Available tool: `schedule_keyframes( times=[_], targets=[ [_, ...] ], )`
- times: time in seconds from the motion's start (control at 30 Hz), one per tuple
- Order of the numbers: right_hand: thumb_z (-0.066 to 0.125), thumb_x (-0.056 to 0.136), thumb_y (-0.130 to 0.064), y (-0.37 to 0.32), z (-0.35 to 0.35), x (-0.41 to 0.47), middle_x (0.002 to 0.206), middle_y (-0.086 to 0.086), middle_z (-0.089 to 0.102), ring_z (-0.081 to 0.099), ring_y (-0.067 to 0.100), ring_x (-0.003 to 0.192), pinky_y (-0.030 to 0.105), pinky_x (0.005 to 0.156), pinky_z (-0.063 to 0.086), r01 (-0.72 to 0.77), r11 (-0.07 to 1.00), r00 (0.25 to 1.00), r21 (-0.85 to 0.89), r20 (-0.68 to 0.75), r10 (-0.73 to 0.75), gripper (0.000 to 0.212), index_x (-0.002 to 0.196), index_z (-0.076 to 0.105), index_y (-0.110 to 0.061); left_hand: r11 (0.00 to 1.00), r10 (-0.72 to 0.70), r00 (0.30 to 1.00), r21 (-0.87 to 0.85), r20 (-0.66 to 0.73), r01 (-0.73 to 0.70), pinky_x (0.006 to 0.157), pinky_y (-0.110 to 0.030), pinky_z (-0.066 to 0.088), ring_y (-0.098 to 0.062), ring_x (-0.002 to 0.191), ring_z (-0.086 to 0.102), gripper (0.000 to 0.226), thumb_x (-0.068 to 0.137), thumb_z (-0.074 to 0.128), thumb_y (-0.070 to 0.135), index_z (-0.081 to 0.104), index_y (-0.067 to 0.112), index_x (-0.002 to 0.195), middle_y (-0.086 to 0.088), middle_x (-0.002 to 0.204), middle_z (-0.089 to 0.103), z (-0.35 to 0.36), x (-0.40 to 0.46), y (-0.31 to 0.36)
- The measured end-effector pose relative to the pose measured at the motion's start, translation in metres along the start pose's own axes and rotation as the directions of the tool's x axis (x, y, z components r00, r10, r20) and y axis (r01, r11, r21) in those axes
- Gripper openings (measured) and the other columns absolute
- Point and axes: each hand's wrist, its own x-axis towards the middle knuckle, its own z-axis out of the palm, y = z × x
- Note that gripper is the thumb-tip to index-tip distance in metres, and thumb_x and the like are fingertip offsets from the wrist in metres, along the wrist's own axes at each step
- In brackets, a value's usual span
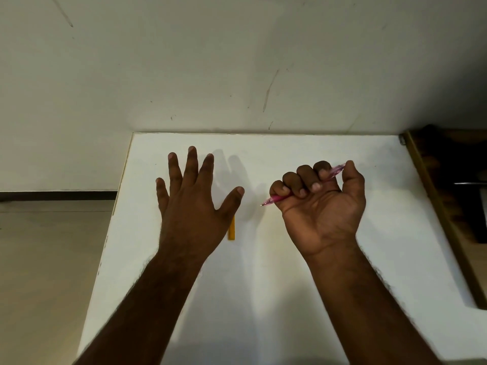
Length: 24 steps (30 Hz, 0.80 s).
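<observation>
Dim light, soft shadows, wide-angle distortion

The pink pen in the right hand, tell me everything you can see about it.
The pen is slim and looks like translucent pink plastic, with a darker pink lower section and a fine metal tip. The right hand grips it in a fist, palm toward the camera, fingers curled round its middle, so only its two ends show. It is slanted, with the tip pointing down-left and the upper end up-right by the thumb. It seems held above the white table, touched only by the hand.
</observation>
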Motion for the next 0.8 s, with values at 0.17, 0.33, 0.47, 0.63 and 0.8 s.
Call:
schedule_keyframes(
  times=[0.17, 0.33, 0.47, 0.63, 0.8],
  targets=[
    [0.040, 0.097, -0.052, -0.0007, -0.0013, 0.0001, 0.057, -0.002, 0.036, 0.027, 0.017, 0.056, 0.031, 0.061, 0.035, -0.008, 1.000, 1.000, 0.012, -0.001, 0.008, 0.046, 0.067, 0.046, -0.017, 1.000, 0.001, 1.000, -0.005, 0.005, -0.001, 0.120, -0.057, 0.001, -0.024, 0.155, -0.012, 0.086, 0.089, 0.034, 0.075, 0.021, 0.025, 0.158, 0.000, 0.169, 0.004, -0.0002, -0.0007, 0.0011],
    [0.040, 0.096, -0.048, -0.0003, -0.0015, -0.0002, 0.057, -0.002, 0.034, 0.027, 0.018, 0.056, 0.031, 0.061, 0.035, -0.006, 1.000, 1.000, -0.002, -0.002, 0.006, 0.042, 0.067, 0.044, -0.017, 1.000, 0.006, 1.000, -0.005, 0.009, -0.006, 0.120, -0.056, 0.000, -0.023, 0.155, -0.012, 0.086, 0.089, 0.034, 0.075, 0.020, 0.025, 0.158, 0.001, 0.169, 0.004, -0.0004, -0.0011, 0.0010],
    [0.039, 0.097, -0.050, -0.0004, -0.0010, -0.0006, 0.057, -0.002, 0.035, 0.027, 0.017, 0.056, 0.031, 0.060, 0.035, -0.014, 1.000, 1.000, 0.000, -0.002, 0.014, 0.045, 0.068, 0.045, -0.017, 1.000, 0.009, 1.000, -0.014, 0.007, -0.009, 0.121, -0.056, 0.000, -0.023, 0.155, -0.012, 0.085, 0.090, 0.035, 0.074, 0.020, 0.025, 0.158, 0.001, 0.169, 0.004, -0.0009, -0.0016, 0.0018],
    [0.038, 0.097, -0.048, 0.0001, -0.0014, -0.0010, 0.056, -0.002, 0.034, 0.026, 0.018, 0.056, 0.032, 0.059, 0.035, -0.005, 1.000, 1.000, -0.013, -0.002, 0.005, 0.043, 0.067, 0.045, -0.017, 1.000, 0.003, 1.000, -0.007, 0.015, -0.003, 0.121, -0.057, 0.001, -0.023, 0.155, -0.012, 0.087, 0.088, 0.033, 0.075, 0.019, 0.025, 0.158, 0.001, 0.169, 0.004, -0.0017, -0.0020, 0.0016],
    [0.038, 0.096, -0.051, 0.0004, -0.0028, -0.0004, 0.057, -0.002, 0.035, 0.027, 0.017, 0.056, 0.032, 0.060, 0.035, -0.013, 1.000, 1.000, -0.001, 0.005, 0.013, 0.046, 0.067, 0.046, -0.016, 1.000, 0.004, 1.000, -0.010, 0.011, -0.004, 0.121, -0.057, 0.001, -0.024, 0.155, -0.011, 0.086, 0.089, 0.034, 0.074, 0.020, 0.025, 0.158, 0.001, 0.169, 0.005, -0.0014, -0.0016, 0.0016]
  ],
)
